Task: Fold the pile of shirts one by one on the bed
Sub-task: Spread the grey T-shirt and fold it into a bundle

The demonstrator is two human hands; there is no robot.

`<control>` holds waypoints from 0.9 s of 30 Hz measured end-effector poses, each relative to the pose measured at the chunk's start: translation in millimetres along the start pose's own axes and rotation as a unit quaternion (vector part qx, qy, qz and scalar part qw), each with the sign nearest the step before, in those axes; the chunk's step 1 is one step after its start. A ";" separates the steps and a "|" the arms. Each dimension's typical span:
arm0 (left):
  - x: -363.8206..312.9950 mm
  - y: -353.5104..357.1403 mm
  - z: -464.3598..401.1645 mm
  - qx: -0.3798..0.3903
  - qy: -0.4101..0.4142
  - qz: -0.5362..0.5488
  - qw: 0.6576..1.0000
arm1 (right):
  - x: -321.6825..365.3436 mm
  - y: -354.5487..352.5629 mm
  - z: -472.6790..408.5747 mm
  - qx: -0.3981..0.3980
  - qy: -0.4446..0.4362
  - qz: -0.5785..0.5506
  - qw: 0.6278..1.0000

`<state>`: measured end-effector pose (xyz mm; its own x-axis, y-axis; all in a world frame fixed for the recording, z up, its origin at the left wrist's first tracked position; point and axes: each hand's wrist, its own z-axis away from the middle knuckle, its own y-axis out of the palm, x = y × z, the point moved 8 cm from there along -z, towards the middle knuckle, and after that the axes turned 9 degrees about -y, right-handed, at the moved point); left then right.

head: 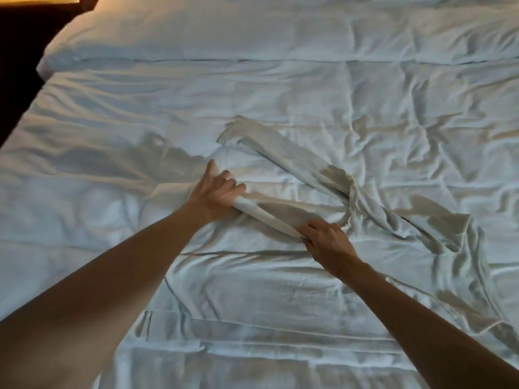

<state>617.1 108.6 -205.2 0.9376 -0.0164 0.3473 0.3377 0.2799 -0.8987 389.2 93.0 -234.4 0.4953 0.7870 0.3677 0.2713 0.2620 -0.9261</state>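
A pale white shirt [280, 153] lies spread over the white bed [280, 88], its colour close to the bedding. One long sleeve runs up and left from the shirt's bunched middle to a cuff near the centre of the view. A stretched edge of the shirt spans between my two hands. My left hand [216, 192] grips one end of that edge, thumb pointing up. The other end is pinched by my right hand [325, 237]. More of the shirt trails off to the lower right.
A pillow [168, 32] lies along the head of the bed at the top. A dark floor or wall [19, 51] borders the bed's left edge. The duvet is wrinkled all over.
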 end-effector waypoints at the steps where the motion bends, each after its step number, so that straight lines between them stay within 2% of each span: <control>1: 10.6 -0.4 3.8 -0.027 -0.030 -0.029 0.999 | 0.3 -0.3 0.7 -0.002 0.002 0.001 1.000; 4: 31.5 -8.2 26.2 -0.145 -0.110 -0.028 0.983 | 1.1 0.0 3.9 -0.010 0.012 0.006 1.000; 7: 38.0 -6.7 60.1 -0.207 -0.140 0.030 0.968 | 2.5 -14.9 10.7 -0.072 0.015 0.018 0.997; 9: 47.4 4.8 84.6 -0.191 -0.172 0.101 0.961 | 5.1 -33.7 18.6 -0.143 0.002 0.033 0.989; 11: 52.2 14.7 112.2 -0.193 -0.194 0.156 0.949 | 5.1 -42.0 28.3 -0.180 -0.007 0.043 0.983; 13: 42.7 31.3 132.6 -0.177 -0.186 0.176 0.950 | -0.2 -28.7 36.1 -0.149 -0.004 0.042 0.988; 15: 31.4 56.0 138.6 -0.105 -0.180 0.162 0.964 | -0.7 -7.4 41.2 -0.076 -0.008 0.024 0.997; 17: 31.4 76.4 138.5 -0.032 -0.219 0.157 0.962 | 2.9 -0.8 47.0 -0.038 -0.016 0.008 0.999; 19: 27.6 77.6 134.5 0.011 -0.262 0.139 0.955 | 5.3 -10.1 52.7 -0.041 -0.012 -0.010 0.999; 21: 10.2 60.5 125.3 0.033 -0.291 0.136 0.946 | 2.1 -26.1 59.4 -0.078 -0.002 -0.024 0.997; 23: -27.5 26.2 106.9 -0.008 -0.264 0.212 0.941 | -14.1 -45.9 64.6 -0.137 0.021 -0.030 0.990; 25: -83.7 -9.1 84.3 -0.048 -0.185 0.345 0.919 | -42.5 -67.1 66.9 -0.194 0.067 -0.029 0.978; 27: -139.7 -39.8 66.3 -0.110 -0.094 0.403 0.904 | -75.2 -86.2 64.7 -0.227 0.119 -0.003 0.966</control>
<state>467.2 163.4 -200.2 0.8630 0.2769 -0.4226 -0.4208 -0.0691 -0.9045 275.2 47.3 -187.6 0.6541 0.6207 0.4324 0.5826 -0.0488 -0.8113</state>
